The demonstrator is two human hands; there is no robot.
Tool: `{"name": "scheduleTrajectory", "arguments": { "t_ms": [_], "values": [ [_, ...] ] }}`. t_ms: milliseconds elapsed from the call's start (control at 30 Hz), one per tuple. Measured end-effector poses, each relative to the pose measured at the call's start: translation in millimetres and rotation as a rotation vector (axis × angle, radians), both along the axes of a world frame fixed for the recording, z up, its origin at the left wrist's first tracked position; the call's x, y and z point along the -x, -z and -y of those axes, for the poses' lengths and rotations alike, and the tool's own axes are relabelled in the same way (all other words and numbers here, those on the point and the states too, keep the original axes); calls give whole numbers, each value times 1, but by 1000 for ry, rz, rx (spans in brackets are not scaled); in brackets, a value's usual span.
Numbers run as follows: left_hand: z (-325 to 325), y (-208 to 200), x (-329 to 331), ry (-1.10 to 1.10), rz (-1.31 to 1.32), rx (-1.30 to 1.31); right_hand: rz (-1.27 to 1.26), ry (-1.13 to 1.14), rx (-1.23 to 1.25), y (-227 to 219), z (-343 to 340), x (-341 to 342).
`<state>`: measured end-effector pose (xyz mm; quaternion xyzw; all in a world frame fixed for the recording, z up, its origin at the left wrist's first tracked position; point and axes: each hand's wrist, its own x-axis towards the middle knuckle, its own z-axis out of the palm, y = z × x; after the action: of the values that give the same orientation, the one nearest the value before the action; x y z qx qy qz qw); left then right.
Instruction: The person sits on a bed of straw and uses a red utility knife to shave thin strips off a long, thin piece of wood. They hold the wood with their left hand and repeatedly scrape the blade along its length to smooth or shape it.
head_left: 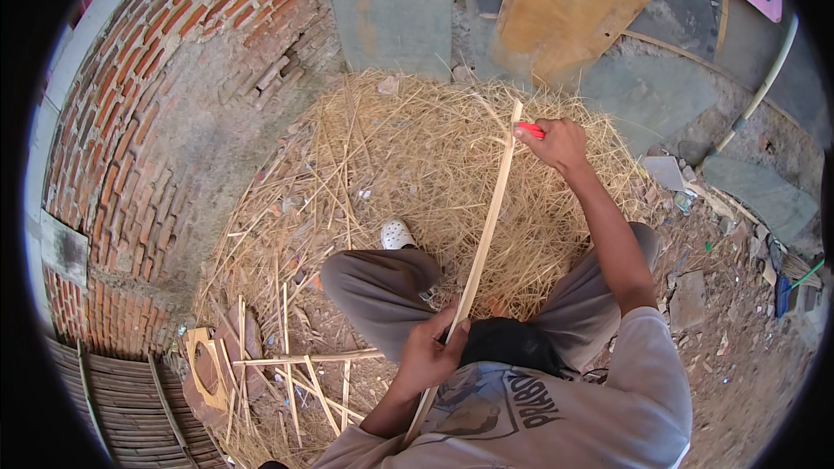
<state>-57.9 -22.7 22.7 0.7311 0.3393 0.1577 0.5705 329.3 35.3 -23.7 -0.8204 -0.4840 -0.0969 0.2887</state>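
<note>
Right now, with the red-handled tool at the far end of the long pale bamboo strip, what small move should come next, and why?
Probably draw the red-handled tool a little down the long pale bamboo strip toward the body. The right hand holds it near the strip's far tip, the left hand grips the strip near the lap, and most of the length between them lies untouched over the straw pile.

strip (488, 224) between knees, over shavings pile (417, 156) | brick wall (148, 104) left | boards (573, 0) behind
</note>
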Motion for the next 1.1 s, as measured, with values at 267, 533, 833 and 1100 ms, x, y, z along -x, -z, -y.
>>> {"name": "scheduleTrajectory", "arguments": {
  "t_ms": [267,533,833,1100],
  "values": [
    [4,5,11,10,-2,57,-71,114,116,11,-11,-32],
    [3,6,32,-133,28,216,-432,266,34,-2,0,-46],
    [-18,2,-2,-181,106,87,32,-584,-39,-10,35,145],
    [-14,-10,-9,-194,-212,-413,73,-619,-86,-10,36,146]
  ]
}}
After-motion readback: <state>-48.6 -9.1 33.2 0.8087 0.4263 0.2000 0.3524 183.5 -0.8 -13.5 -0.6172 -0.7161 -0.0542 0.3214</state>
